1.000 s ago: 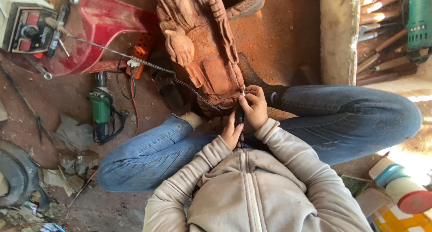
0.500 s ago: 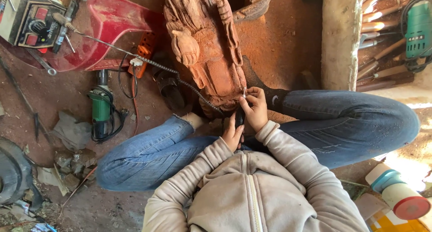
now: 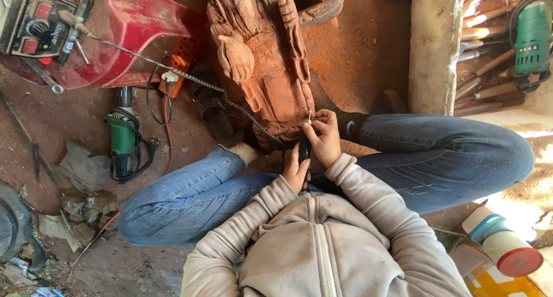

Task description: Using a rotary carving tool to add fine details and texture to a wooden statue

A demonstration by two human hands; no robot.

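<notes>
A reddish carved wooden statue (image 3: pixel 262 61) lies on the ground between my crossed legs. My right hand (image 3: pixel 325 137) rests against its lower edge and pinches the small metal tip (image 3: pixel 309 117) of a rotary carving tool on the wood. My left hand (image 3: pixel 295 171) sits just below it, wrapped around the tool's dark handpiece (image 3: pixel 304 150). A coiled flexible shaft (image 3: pixel 230 101) runs from the handpiece up to the left, across the statue's side.
A red motor housing (image 3: pixel 132 32) and a control box (image 3: pixel 31 23) stand at the top left, a green angle grinder (image 3: pixel 122 139) below them. A wooden post (image 3: pixel 435 49), chisels (image 3: pixel 484 38) and another green power tool (image 3: pixel 533 32) are at the right. A capped container (image 3: pixel 501 245) lies bottom right.
Both hands stay on the tool at the statue's lower edge. The view has shifted slightly; the hands have barely moved.
</notes>
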